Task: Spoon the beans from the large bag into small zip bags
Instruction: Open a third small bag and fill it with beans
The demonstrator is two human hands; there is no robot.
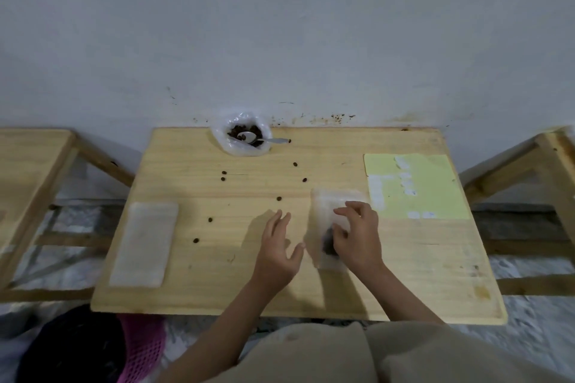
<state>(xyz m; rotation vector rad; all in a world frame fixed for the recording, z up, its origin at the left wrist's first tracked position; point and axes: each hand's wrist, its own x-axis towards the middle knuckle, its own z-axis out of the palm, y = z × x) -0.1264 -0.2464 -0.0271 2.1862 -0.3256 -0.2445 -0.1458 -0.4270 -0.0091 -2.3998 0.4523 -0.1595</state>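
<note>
One stack of empty small zip bags [143, 244] waits at left; the left hand [278, 250] hovers spread; the right hand [357, 235] pinches a partly filled zip bag [326, 211]. Large bag [241, 134], spoon [253, 137] inside, holds plenty: early days.

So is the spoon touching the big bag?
Touching. The head view shows the spoon with its bowl down among the beans and its handle lying across the big bag's rim.

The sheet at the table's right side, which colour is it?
Pale yellow sheet, with white stickers; head view.
</note>
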